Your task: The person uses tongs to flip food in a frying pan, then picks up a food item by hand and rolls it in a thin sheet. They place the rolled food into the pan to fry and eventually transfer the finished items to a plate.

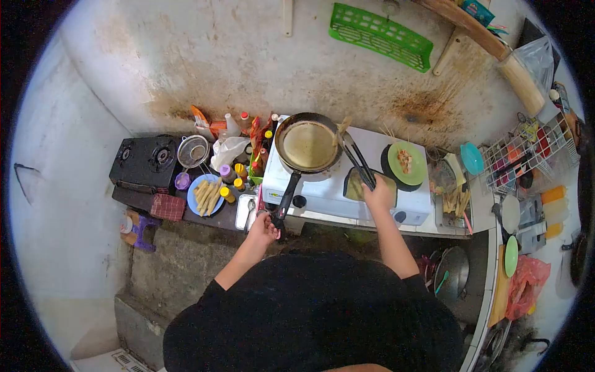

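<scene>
A black frying pan (283, 144) sits on the left side of the white stove (322, 197), a pale yellowish round layer covering its bottom. My left hand (264, 228) is at the end of the pan's black handle, fingers curled against it. In my right hand (378, 191) is a pair of black tongs (354, 152), its tips by the pan's right rim. A small light-brown piece of food (343, 126) is at those tips. Under my right hand lies a dark-edged, olive-coloured rectangular thing (354, 188), partly hidden.
A green plate (396, 168) with chopped food sits on the stove's right. To the left are a blue plate (197, 185) of rolled sticks, a metal tray (243, 218) with a spoon, several bottles, a strainer (191, 149) and a black stove (133, 164). A dish rack (517, 155) stands right.
</scene>
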The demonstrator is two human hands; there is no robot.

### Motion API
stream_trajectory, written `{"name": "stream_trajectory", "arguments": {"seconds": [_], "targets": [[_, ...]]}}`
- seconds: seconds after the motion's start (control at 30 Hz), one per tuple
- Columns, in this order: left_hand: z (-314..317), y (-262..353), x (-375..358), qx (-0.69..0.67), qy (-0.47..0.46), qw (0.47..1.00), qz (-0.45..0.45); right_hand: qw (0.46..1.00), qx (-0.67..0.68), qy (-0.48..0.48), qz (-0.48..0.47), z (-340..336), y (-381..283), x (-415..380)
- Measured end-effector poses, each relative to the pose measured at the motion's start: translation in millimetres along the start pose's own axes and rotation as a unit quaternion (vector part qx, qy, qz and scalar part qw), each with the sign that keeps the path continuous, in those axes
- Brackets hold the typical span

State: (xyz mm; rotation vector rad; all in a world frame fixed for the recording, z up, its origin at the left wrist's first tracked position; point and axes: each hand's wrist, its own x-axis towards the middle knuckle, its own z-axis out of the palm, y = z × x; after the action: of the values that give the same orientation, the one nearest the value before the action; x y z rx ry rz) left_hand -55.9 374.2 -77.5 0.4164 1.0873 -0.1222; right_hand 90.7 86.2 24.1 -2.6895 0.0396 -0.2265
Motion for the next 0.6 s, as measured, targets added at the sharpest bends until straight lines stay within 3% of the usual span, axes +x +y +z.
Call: {"name": "stream_trajectory", "arguments": {"seconds": [0.6], "targets": [[11, 4, -13, 0.009, 0.0, 1.0, 0.009, 0.999, 0.03, 0.007, 0.011, 1, 5, 11]]}}
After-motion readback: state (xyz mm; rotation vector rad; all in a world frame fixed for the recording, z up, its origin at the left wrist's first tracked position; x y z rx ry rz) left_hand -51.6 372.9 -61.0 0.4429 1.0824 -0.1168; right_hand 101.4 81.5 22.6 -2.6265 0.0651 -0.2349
